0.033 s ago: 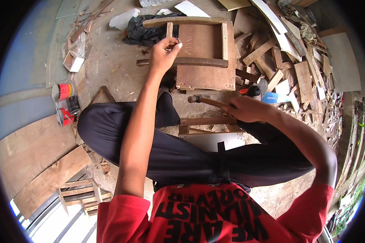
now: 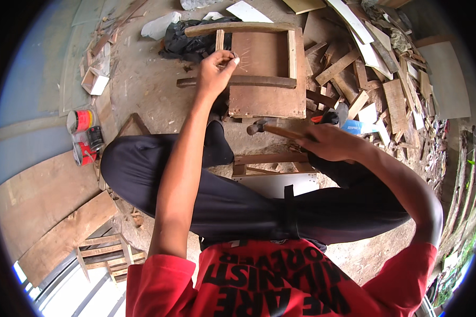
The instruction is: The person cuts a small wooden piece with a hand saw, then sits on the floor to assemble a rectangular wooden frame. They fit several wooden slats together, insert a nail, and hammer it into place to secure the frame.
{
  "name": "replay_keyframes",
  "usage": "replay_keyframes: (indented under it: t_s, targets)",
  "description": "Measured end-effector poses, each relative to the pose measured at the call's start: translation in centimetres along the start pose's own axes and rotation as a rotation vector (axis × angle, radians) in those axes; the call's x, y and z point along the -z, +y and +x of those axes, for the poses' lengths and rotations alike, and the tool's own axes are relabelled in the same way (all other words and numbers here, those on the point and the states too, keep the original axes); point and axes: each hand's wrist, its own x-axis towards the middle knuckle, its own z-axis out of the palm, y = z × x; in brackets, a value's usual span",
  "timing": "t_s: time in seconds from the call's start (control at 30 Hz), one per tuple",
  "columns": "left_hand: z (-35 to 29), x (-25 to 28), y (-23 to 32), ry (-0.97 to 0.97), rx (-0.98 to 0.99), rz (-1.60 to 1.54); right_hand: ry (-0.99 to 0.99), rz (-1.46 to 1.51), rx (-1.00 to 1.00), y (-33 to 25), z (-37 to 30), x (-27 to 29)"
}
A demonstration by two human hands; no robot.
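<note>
Dusty concrete floor [image 2: 158, 100] spreads below, littered with wood scraps [image 2: 375, 79] and paint cans [image 2: 82, 134]. Left hand [image 2: 217, 71] pinches a small nail, too small to see clearly, against the wooden frame [image 2: 264, 68]. Right hand [image 2: 330, 142] has its fingers wrapped around a hammer [image 2: 264, 128], held low just before the frame.

We see a dusty concrete floor [image 2: 153, 95], a heap of wood offcuts [image 2: 386, 79] at right, red paint cans [image 2: 82, 134] at left, flat plywood boards [image 2: 47, 206] lower left, soft daylight throughout
</note>
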Motion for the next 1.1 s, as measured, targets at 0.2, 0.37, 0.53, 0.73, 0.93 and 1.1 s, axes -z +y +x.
replay_keyframes:
  t_s: [0.2,0.37,0.53,0.73,0.93,1.1]
  targets:
    - [-0.6,-7.5,1.2,-0.049,0.034,-0.003,0.352,0.373,-0.41,-2.0,-5.8,7.1]
    - [-0.6,-11.4,1.1,-0.091,-0.163,0.158,0.526,0.688,-0.447,-0.8,-5.1,6.8]
    - [-0.9,-12.2,0.6,-0.109,-0.17,0.188,0.589,0.658,-0.429,-0.7,-5.8,6.1]
    - [-1.2,-12.8,-0.5,-0.168,-0.19,0.207,0.696,0.513,-0.302,0.8,-5.3,4.6]
    - [-1.4,-13.0,-0.8,-0.11,-0.231,0.219,0.658,0.437,-0.298,0.7,-5.0,4.8]
    - [-1.5,-13.0,-0.8,-0.117,-0.327,0.326,0.641,0.388,-0.282,1.2,-4.7,4.7]
